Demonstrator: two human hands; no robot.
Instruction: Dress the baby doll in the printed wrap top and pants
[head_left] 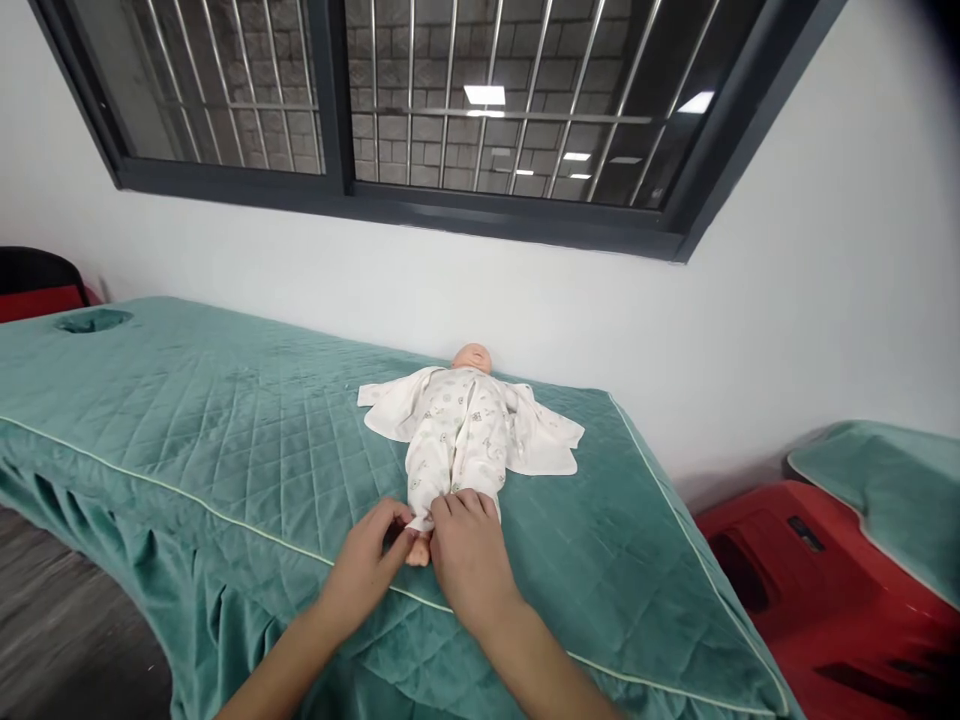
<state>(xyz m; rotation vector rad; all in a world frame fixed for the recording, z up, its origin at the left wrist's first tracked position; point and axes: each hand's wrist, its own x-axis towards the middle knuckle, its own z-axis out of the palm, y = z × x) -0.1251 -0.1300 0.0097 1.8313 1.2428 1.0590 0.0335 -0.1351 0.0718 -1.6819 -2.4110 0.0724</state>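
A baby doll (472,357) lies on its back on the green quilted bed, its head toward the wall. Patterned white trousers (457,430) cover its legs and reach up over its chest. Spread out beneath it on both sides is a white shirt (551,440). My left hand (366,562) pinches the trouser cuff between thumb and fingers, just above a bare foot (418,550). On the other side of that foot, my right hand (474,560) has its fingers curled over the trouser cuffs. The doll's other foot is hidden behind it.
The green bed cover (247,430) has a face hole (94,320) at far left. A white wall and a barred window (487,110) stand behind. Red plastic stools (817,590) sit close at the right, partly under green cloth; a black-and-red chair (37,285) is at left.
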